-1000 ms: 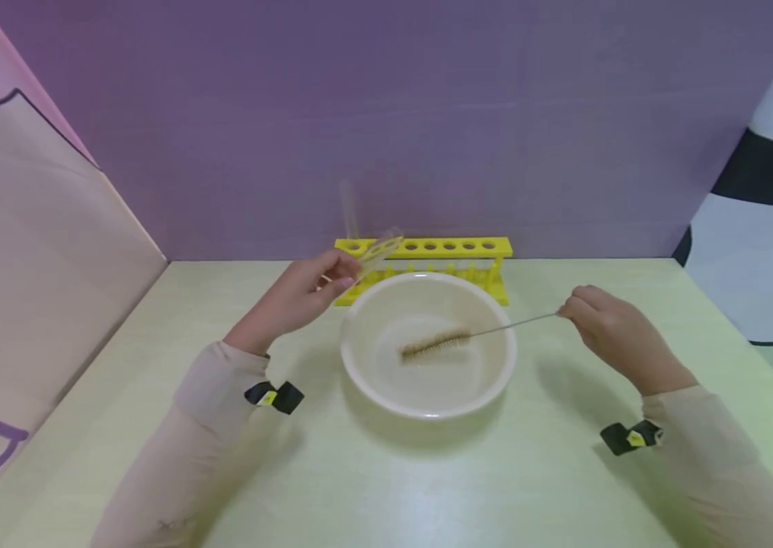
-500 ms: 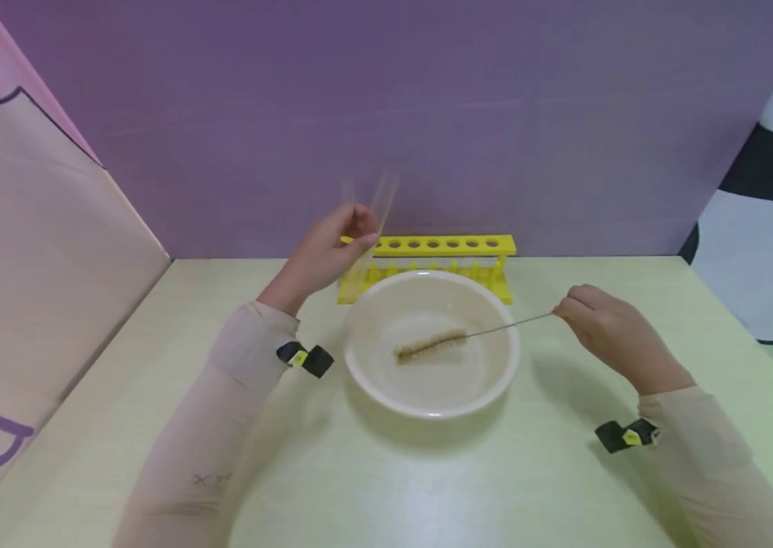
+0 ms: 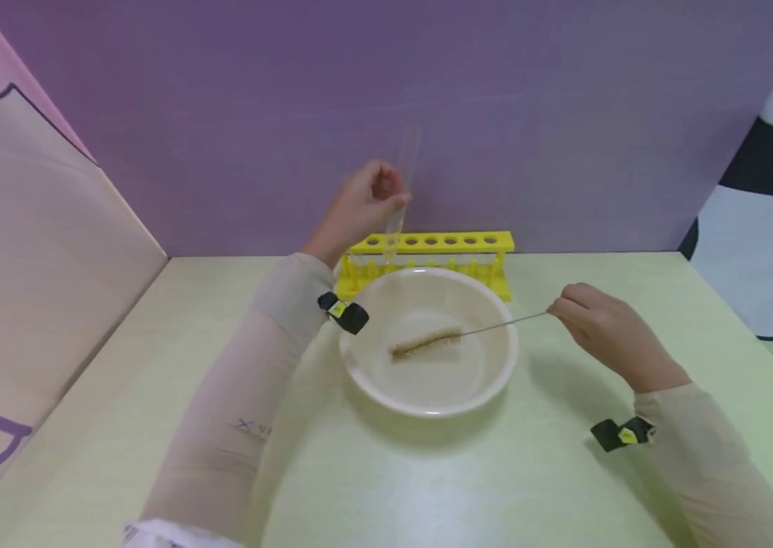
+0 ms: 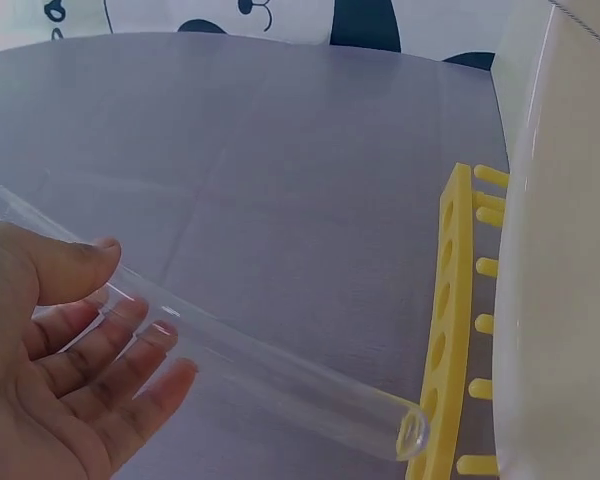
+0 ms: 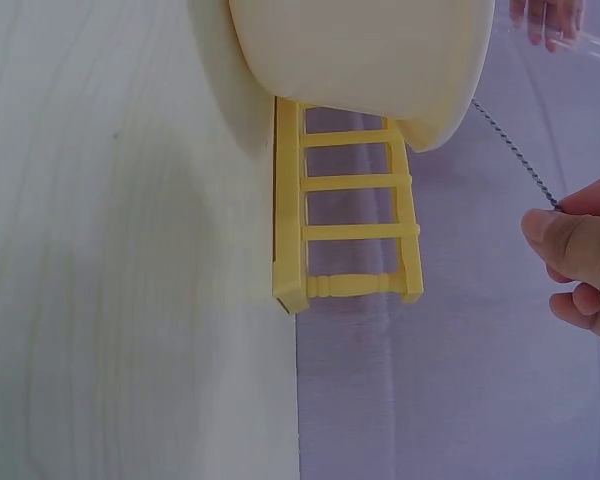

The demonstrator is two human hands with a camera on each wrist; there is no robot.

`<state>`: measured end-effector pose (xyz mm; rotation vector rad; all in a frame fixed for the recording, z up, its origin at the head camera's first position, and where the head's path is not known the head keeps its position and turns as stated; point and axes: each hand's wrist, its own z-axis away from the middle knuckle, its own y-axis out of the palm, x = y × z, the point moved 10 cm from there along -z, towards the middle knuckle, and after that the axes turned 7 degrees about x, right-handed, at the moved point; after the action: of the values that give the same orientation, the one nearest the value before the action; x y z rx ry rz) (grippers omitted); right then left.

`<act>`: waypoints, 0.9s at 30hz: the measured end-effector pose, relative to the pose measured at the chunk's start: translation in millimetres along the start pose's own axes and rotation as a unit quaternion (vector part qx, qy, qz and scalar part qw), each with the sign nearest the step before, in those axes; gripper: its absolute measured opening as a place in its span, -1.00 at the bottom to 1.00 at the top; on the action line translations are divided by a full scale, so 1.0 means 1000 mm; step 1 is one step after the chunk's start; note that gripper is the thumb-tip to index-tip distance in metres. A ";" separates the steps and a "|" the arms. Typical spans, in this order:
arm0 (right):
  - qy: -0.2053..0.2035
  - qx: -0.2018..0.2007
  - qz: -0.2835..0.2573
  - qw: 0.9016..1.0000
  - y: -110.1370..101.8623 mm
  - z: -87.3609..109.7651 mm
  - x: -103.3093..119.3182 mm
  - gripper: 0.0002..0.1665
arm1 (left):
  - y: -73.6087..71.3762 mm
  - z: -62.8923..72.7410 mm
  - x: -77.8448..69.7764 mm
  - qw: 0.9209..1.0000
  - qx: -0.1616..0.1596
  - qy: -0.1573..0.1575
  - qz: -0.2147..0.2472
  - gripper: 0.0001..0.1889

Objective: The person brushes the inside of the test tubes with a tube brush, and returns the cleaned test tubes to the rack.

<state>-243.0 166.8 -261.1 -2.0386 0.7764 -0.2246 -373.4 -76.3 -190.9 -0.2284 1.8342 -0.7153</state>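
Note:
My left hand pinches a clear test tube between thumb and fingers, nearly upright and slightly tilted. Its rounded lower end is close to the top bar of the yellow test tube rack; in the left wrist view the tube overlaps that bar's edge, and I cannot tell if they touch. Off to the right, my right hand pinches the twisted wire handle of a test tube brush. The tan bristles are inside the cream basin; whether they touch its bottom is unclear.
The basin stands on the pale table, just in front of the rack, hiding part of the rack's base. Behind the rack rises a purple backdrop. Printed panels flank both sides. My left hand and sleeve cover the rack's left end.
My left hand has risen and moved right with the test tube, turning it from a slant to nearly upright over the rack. The right hand and brush have shifted only slightly left.

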 end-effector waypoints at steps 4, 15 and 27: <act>0.004 0.004 -0.006 1.000 0.001 -0.001 0.001 -0.36 | -0.001 -0.011 0.005 1.000 -0.015 -0.011 0.013 -0.76; 0.003 0.003 -0.029 1.000 0.006 -0.005 0.004 -0.36 | -0.012 -0.032 0.025 0.995 -0.078 -0.026 0.059 -0.69; -0.007 -0.004 -0.040 0.999 0.008 -0.009 0.009 -0.56 | -0.015 -0.031 0.043 0.996 -0.078 -0.032 0.040 -0.76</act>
<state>-243.1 151.6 -263.4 -2.0785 0.6895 -0.2521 -420.7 -97.6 -209.7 -0.2758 1.8281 -0.5041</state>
